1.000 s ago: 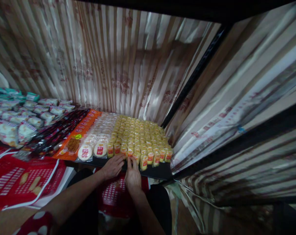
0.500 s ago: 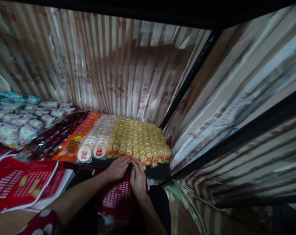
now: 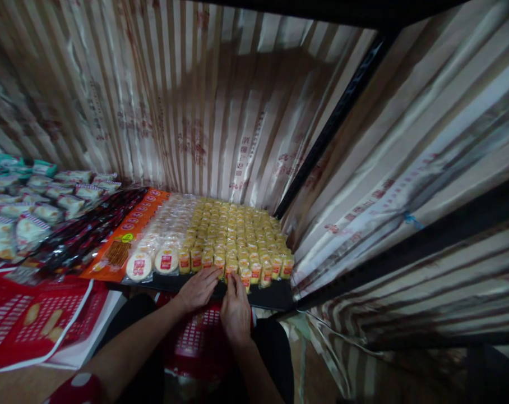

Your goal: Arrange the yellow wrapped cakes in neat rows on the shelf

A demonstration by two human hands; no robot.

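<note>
Many yellow packets (image 3: 237, 227), orange pack (image 3: 133, 223), red baskets (image 3: 195, 336)

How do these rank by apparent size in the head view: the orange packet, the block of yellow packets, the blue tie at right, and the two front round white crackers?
1. Block of yellow packets
2. Orange packet
3. Left round cracker and right round cracker: too alike to rank
4. Blue tie
</note>
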